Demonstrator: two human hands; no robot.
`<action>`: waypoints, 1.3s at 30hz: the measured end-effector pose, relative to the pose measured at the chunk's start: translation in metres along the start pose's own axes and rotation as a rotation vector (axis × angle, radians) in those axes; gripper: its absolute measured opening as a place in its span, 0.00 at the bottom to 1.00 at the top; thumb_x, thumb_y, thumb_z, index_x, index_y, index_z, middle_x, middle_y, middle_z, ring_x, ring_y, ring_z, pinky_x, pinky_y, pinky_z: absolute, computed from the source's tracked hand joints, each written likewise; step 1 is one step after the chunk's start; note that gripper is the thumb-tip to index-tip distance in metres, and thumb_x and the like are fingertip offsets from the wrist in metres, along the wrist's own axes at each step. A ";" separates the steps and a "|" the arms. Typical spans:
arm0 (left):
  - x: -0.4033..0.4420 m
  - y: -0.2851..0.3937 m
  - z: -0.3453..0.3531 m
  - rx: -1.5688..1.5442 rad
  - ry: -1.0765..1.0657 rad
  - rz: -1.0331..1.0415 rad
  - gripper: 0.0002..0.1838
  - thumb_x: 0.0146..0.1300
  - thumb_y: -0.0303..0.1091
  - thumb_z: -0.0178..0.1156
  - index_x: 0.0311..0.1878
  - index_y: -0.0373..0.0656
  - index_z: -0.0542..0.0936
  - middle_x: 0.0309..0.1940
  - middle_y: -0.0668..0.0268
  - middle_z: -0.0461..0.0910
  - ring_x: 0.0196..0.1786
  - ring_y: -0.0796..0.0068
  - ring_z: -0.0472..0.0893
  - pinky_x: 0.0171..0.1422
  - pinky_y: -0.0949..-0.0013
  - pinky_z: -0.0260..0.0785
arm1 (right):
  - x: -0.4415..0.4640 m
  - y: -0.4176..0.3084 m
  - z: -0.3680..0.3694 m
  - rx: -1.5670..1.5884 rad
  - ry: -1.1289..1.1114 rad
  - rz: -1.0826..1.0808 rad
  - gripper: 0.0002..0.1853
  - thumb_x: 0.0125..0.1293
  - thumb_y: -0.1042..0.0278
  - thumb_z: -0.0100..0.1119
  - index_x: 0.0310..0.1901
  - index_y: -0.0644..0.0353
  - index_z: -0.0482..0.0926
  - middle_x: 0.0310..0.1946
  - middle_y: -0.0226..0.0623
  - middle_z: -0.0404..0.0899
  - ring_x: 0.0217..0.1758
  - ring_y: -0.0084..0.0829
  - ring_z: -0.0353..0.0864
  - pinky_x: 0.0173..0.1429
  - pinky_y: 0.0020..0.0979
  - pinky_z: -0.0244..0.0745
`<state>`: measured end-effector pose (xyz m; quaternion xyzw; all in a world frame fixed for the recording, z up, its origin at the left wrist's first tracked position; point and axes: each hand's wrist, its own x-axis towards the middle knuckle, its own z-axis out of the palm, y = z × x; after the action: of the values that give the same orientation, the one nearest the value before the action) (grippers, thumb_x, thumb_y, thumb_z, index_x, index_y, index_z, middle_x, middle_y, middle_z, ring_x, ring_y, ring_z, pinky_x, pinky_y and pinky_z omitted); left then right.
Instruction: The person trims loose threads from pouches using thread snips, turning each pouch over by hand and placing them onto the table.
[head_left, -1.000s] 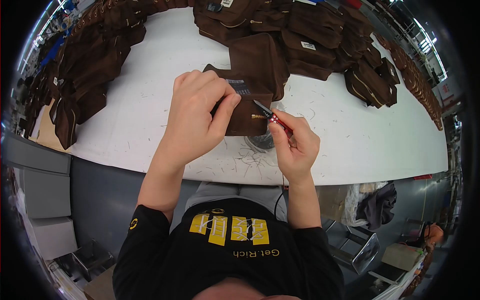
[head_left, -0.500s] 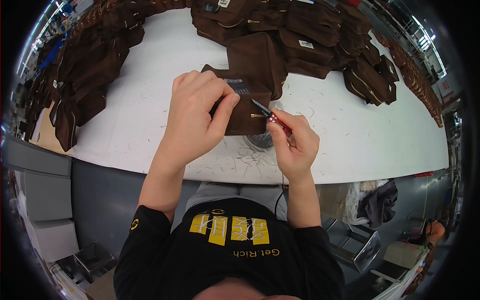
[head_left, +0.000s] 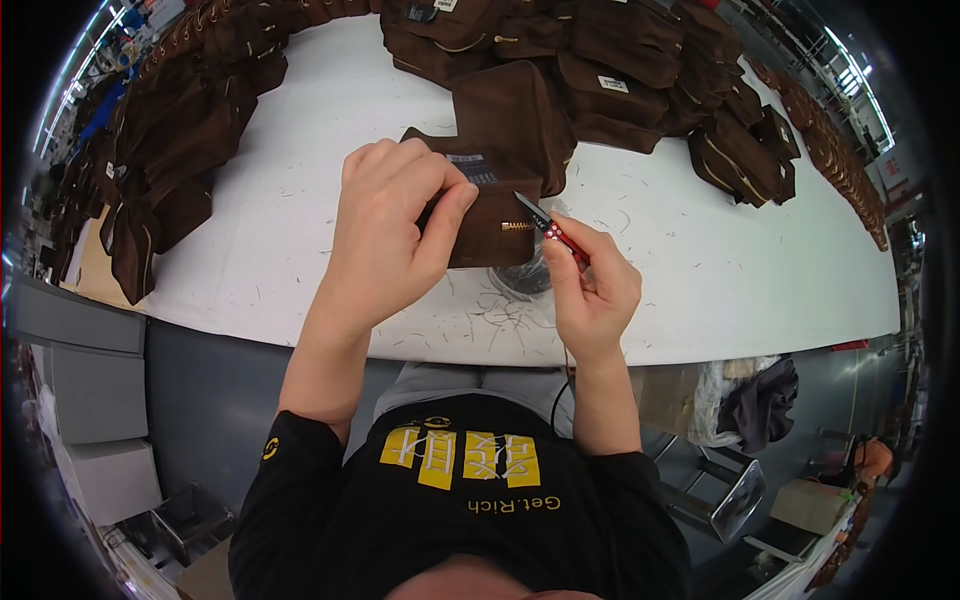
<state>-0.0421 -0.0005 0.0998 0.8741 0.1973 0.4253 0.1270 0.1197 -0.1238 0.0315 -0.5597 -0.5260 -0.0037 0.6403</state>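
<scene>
My left hand (head_left: pixel 395 225) is closed on the brown fabric bag piece (head_left: pixel 490 245), thumb against the forefinger. The fabric bears a dark printed label (head_left: pixel 470 168) and a short gold zipper end (head_left: pixel 518 227). In my right hand (head_left: pixel 597 298) are thread snips (head_left: pixel 560 236) with red-and-black handles, their pointed blades toward the upper left over the right edge of the fabric. A clear plastic container (head_left: pixel 522 283) stands partly hidden below that edge. Loose thread ends (head_left: pixel 500 318) are scattered on the white table (head_left: pixel 690 290) around it.
More brown bags with gold zippers (head_left: pixel 740 160) are piled along the far side. Another brown heap (head_left: pixel 185 130) lies at the left. Grey boxes (head_left: pixel 95 390) stand at the lower left and a metal-framed stool (head_left: pixel 715 490) at the lower right, both below the table's front edge.
The snips and my right hand have shifted slightly to the right, and the blade tips sit a little farther right over the fabric. My left hand keeps its hold almost unmoved.
</scene>
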 end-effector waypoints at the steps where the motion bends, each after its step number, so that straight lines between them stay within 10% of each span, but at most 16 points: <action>1: 0.000 0.000 0.000 0.002 0.000 -0.002 0.05 0.59 0.27 0.64 0.29 0.42 0.78 0.26 0.67 0.75 0.35 0.63 0.74 0.52 0.62 0.60 | -0.001 0.001 0.001 0.020 0.015 0.020 0.14 0.59 0.77 0.72 0.47 0.64 0.85 0.31 0.31 0.86 0.28 0.24 0.73 0.32 0.25 0.67; 39: -0.002 0.001 0.005 -0.009 0.025 -0.001 0.06 0.61 0.25 0.62 0.29 0.40 0.76 0.24 0.68 0.71 0.32 0.67 0.69 0.49 0.65 0.60 | -0.002 0.001 0.009 -0.008 0.029 -0.063 0.14 0.58 0.77 0.72 0.46 0.64 0.85 0.29 0.31 0.85 0.28 0.27 0.74 0.36 0.28 0.69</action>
<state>-0.0389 -0.0028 0.0955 0.8680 0.1973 0.4371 0.1288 0.1133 -0.1179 0.0279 -0.5454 -0.5341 -0.0340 0.6451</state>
